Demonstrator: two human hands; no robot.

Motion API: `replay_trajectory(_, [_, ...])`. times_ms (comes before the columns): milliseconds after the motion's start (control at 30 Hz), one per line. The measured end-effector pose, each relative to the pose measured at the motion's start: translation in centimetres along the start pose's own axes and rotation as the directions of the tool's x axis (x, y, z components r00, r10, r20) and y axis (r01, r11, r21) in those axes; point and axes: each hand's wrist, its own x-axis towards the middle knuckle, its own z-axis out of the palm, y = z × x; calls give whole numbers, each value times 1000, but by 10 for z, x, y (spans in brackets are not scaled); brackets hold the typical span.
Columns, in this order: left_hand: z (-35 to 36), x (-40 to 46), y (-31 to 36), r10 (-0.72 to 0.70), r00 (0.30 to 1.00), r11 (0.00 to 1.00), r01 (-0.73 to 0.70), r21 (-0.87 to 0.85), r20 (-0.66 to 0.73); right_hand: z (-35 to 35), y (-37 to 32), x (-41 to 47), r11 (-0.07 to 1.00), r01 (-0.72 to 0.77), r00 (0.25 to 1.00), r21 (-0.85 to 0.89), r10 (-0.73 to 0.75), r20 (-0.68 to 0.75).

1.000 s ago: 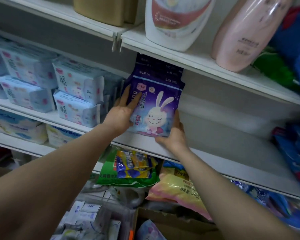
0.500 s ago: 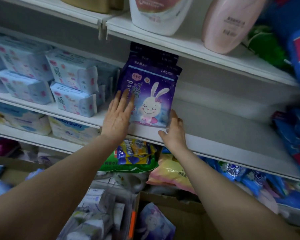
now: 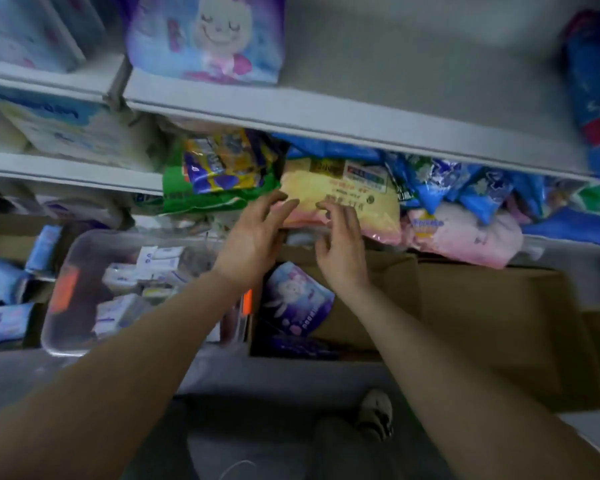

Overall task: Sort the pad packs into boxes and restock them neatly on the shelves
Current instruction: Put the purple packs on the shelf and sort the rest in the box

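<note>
A purple pad pack with a rabbit face (image 3: 207,36) stands upright on the grey shelf (image 3: 291,112), with no hand on it. Below, another purple rabbit pack (image 3: 297,297) lies in an open cardboard box (image 3: 465,306) on the floor. My left hand (image 3: 253,237) and my right hand (image 3: 342,245) hang side by side in the air above that box, fingers loosely spread, holding nothing. Their fingertips lie in front of a yellow and pink pack (image 3: 343,199) on the lower shelf; contact is unclear.
A clear plastic bin (image 3: 84,289) with small white packs sits left of the box. Green and yellow packs (image 3: 219,174), blue packs (image 3: 465,181) and a pink pack (image 3: 465,233) crowd the lower shelf. Pale blue packs (image 3: 25,29) fill the left shelf. My shoe (image 3: 374,414) is below.
Both hands have let go of the purple rabbit pack, which stays standing on the shelf. The hands have dropped toward the box, and my view has tilted down.
</note>
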Motion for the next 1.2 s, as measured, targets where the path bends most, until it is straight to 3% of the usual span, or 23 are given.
replay_trajectory(100, [52,-37,-11,-104,977,992,116,-57,184,19,53,-37,980,-184,977,-72,191,98])
replay_trajectory(233, [108,-95,-22,-255,845,962,273,30,470,43,107,-90,874,-435,822,-216,483,302])
replay_trajectory(333, [140,-127,-23,-314,707,936,344,79,634,66,143,-126,816,-521,585,-252,556,590])
replay_trajectory(400, [159,-142,-23,-326,652,929,356,103,685,79,163,-144,828,-476,431,-295,513,743])
replay_trajectory(433, [167,-147,-23,-340,629,924,361,125,700,84,171,-151,844,-438,396,-309,490,777])
replay_trajectory(567, [190,-155,-26,-377,563,904,398,158,736,98,194,-160,911,-354,505,-210,375,777])
replay_trajectory(633, [194,-150,-29,-386,543,892,426,151,746,96,197,-152,925,-340,504,-170,332,797])
replay_trajectory(700, [195,-141,-35,-359,512,897,420,137,780,90,200,-143,901,-404,489,-161,361,794])
replay_trajectory(767, [193,-130,-38,-310,467,939,287,189,828,83,201,-133,843,-517,497,-147,436,751])
replay_trajectory(867, [193,-108,-36,-380,511,924,234,301,771,76,206,-112,791,-595,579,-142,545,607])
replay_trajectory(933, [195,-90,-35,-456,566,884,374,280,687,72,210,-98,745,-660,614,-101,611,500])
replay_trajectory(1000, [197,-71,-34,-537,597,807,568,158,596,68,212,-87,680,-731,602,-46,676,425])
replay_trajectory(1100, [198,-43,-27,-630,498,604,797,-28,595,61,214,-77,666,-745,583,-32,675,452])
replay_trajectory(1200, [205,-30,-18,-629,398,482,874,-66,668,53,210,-77,701,-712,558,-29,590,584])
